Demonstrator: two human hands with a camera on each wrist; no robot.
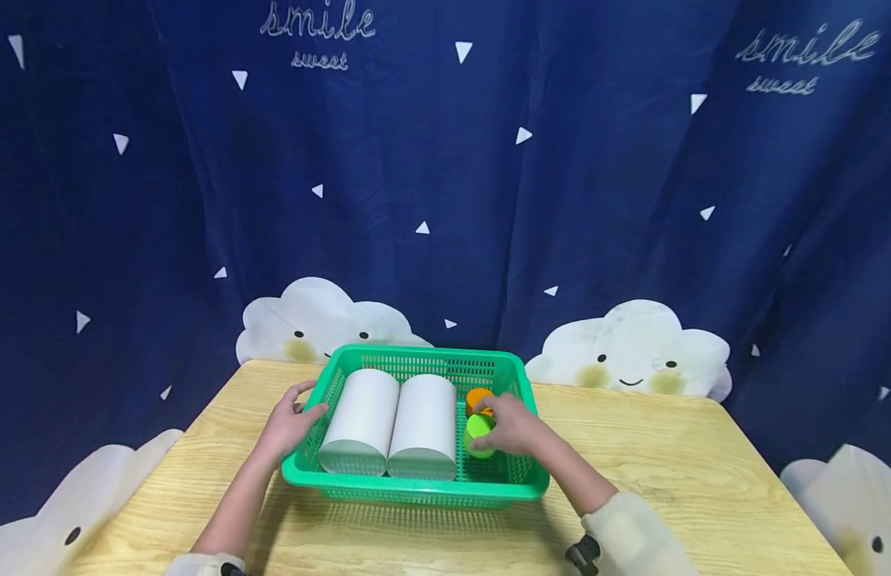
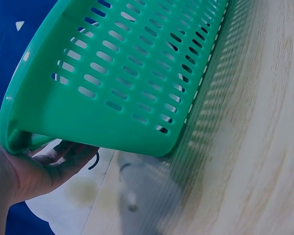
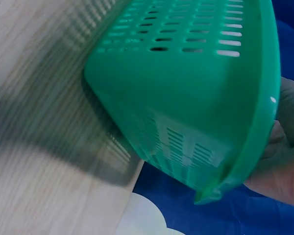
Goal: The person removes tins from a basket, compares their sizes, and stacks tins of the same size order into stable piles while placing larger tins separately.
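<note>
A green plastic basket (image 1: 417, 486) with slotted walls sits on the wooden table. My left hand (image 1: 287, 426) grips its left rim, the thumb over the edge and the fingers beneath, as the left wrist view shows at the basket's handle end (image 2: 49, 110). Inside the basket, at the right, my right hand (image 1: 516, 428) has thumb and fingers around a light green cylinder (image 1: 479, 425). Just behind that stands an orange cylinder (image 1: 477, 396), partly covered by the fingers. In the right wrist view the basket wall hides most of the right hand (image 3: 284, 161).
Two large white rolls (image 1: 361, 416) lie side by side in the left and middle of the basket. The wooden table (image 1: 633, 448) extends to both sides. Behind it hangs a dark blue curtain (image 1: 431, 176) with clouds and triangles.
</note>
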